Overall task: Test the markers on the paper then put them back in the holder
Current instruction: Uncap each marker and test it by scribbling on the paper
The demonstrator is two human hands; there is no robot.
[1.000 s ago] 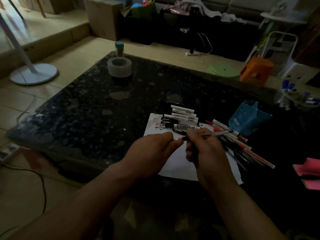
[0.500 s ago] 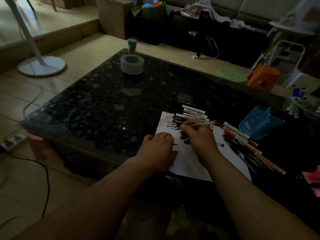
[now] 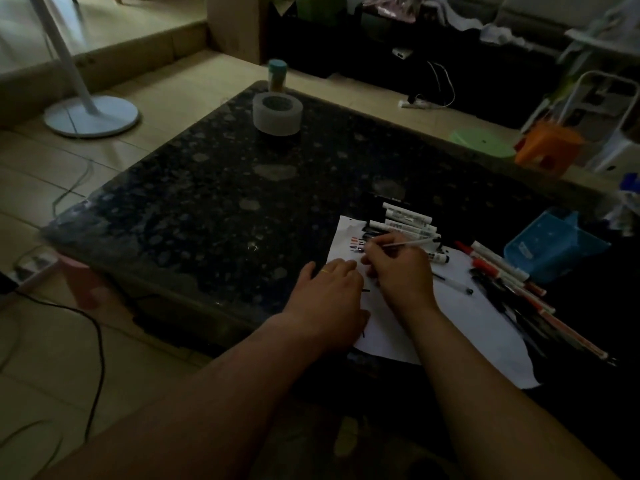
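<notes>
Right hand (image 3: 398, 271) pinches a thin white pen (image 3: 407, 242), fingers curled round the barrel, tip down on the white paper sheet (image 3: 450, 327) at the hand's 11 o'clock. The tip sits just beside a cluster of short red and dark test strokes (image 3: 358, 241).

Left hand (image 3: 329, 296) lies knuckles-up on the sheet's 9 o'clock edge, with a ring on one finger. Its fingertips are hidden, so I cannot tell whether it grips anything.

A row of white-barrelled markers (image 3: 408, 220) lies at the sheet's 12 o'clock, partly on it. One loose white pen with a dark tip (image 3: 453, 284) lies on the paper at 3 o'clock of the right hand. A pile of red and black pens (image 3: 512, 282) is off the sheet at 3 o'clock. The blue plastic holder (image 3: 554, 251) lies tipped on its side, just beyond that pile.

All of it is on the dark speckled stone table (image 3: 242, 202). A grey tape roll (image 3: 277, 114) sits at the table's 11 o'clock corner, with a teal-capped bottle (image 3: 277, 74) just behind it.
</notes>
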